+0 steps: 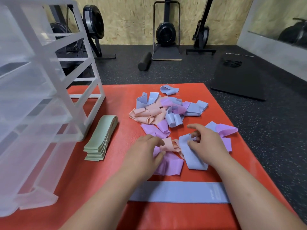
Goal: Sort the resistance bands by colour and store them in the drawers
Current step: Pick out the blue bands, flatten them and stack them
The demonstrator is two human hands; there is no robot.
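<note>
A dark speckled floor (191, 70) is seen all round, with exercise machines (166, 30) lined up against the far wall and open floor left between them and the work area. On it a red mat (119, 103) is spread. Its far edge and right edge are clearly visible, and bare red strips are left along both.

The left part of the mat is taken up by a white drawer unit (33, 97) with see-through drawers. Its front corner is set just beside a stack of green bands (101, 138), which is squared up and laid flat. A black mat (237, 80) is laid on the floor well off the far right corner.

A loose pile of bands (166, 110) in blue, peach and purple is heaped at the middle of the red mat, short of its far edge. A few purple ones reach nearly to the right edge.

One long blue band (179, 191) is stretched flat across the near side, under both forearms, with bare mat left nearer still.

The left hand (146, 151) is held narrow: a purple band (169, 165) is pinched between thumb and curled fingers, beside a crumpled peach band (171, 145). A folded blue band (191, 156) is gripped by the right hand (206, 143), with its forefinger held out above.
</note>
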